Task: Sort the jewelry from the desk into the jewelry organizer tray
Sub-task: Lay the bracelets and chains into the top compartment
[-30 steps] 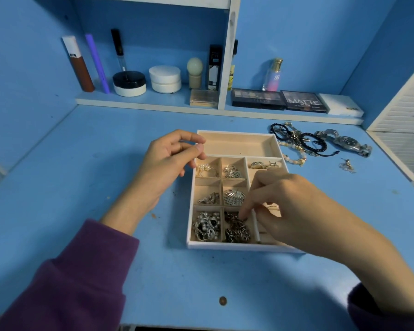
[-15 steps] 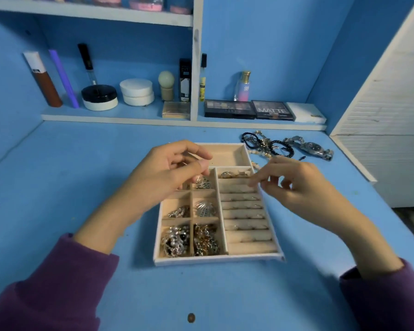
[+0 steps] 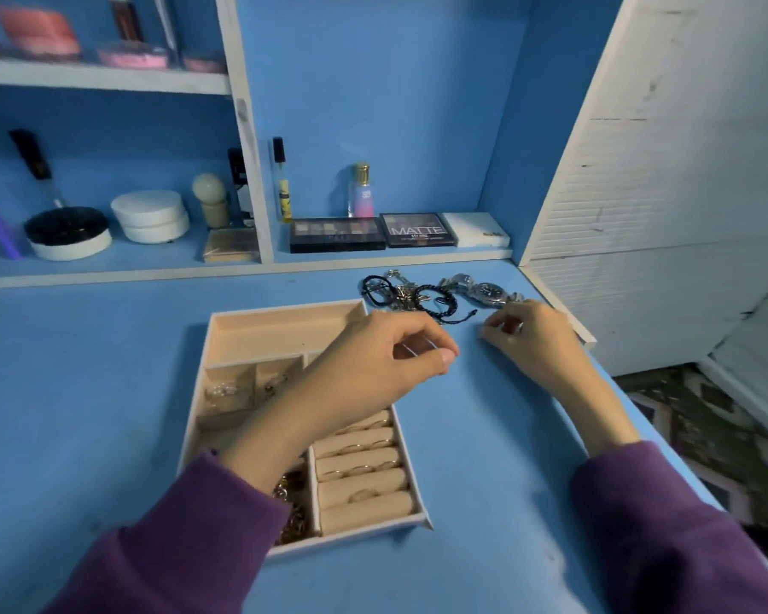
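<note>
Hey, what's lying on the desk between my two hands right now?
Nothing: in the head view, bare blue desk separates the left hand from the right hand. The bracelets lie beyond that gap.

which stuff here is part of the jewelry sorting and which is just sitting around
Part of the job:
- organizer tray
- silver watch
- black cord bracelets
- left hand
- right hand

Just lying about:
- eyeshadow palettes
- white jars
- small perfume bottle
</note>
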`<state>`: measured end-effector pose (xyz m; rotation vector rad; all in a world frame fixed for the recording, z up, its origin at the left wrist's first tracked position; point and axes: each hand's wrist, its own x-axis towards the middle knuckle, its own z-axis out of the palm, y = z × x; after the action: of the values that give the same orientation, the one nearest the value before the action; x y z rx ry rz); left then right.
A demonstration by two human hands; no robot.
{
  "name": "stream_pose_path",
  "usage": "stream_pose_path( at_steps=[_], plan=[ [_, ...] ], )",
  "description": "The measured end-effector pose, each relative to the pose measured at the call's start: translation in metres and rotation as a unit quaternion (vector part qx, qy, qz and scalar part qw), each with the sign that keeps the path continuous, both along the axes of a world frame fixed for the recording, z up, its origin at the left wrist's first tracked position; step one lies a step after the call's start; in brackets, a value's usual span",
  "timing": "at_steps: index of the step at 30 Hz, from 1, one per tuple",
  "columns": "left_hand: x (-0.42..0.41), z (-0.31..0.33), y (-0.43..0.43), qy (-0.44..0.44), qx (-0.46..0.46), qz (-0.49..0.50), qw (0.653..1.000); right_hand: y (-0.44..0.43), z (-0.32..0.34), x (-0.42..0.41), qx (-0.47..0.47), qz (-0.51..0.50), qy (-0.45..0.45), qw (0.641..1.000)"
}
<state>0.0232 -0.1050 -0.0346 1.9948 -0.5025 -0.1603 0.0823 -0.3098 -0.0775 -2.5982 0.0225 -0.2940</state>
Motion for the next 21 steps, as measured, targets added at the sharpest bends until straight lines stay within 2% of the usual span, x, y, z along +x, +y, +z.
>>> stream_pose_path(
  at_steps=[3, 6, 10, 13, 16, 19, 21],
  plan=[
    [0.002, -0.003, -0.004, -0.006, 0.008, 0.005, 1.0, -0.001, 0.0, 0.0, 0.047, -0.011, 0.004, 0.999],
    [0.007, -0.005, -0.002, -0.073, 0.071, 0.06, 0.993, -0.002, 0.002, -0.003, 0.102, -0.01, 0.0, 0.995],
    [0.024, -0.007, -0.001, -0.18, 0.241, 0.135, 0.944, -0.001, 0.003, -0.005, 0.128, -0.01, -0.022, 0.992],
    [0.037, -0.01, -0.003, -0.175, 0.317, 0.125, 0.924, 0.0, 0.002, -0.004, 0.169, -0.018, -0.046, 0.984],
    [0.042, -0.015, -0.009, -0.179, 0.402, 0.106, 0.892, 0.0, 0.003, -0.006, 0.275, -0.013, -0.045, 0.96],
    [0.043, -0.017, -0.012, -0.196, 0.416, 0.107, 0.881, 0.003, 0.005, -0.008, 0.357, 0.001, -0.039, 0.933],
    [0.044, -0.018, -0.012, -0.204, 0.406, 0.106, 0.884, 0.004, 0.006, -0.008, 0.369, 0.01, -0.039, 0.929]
  ],
)
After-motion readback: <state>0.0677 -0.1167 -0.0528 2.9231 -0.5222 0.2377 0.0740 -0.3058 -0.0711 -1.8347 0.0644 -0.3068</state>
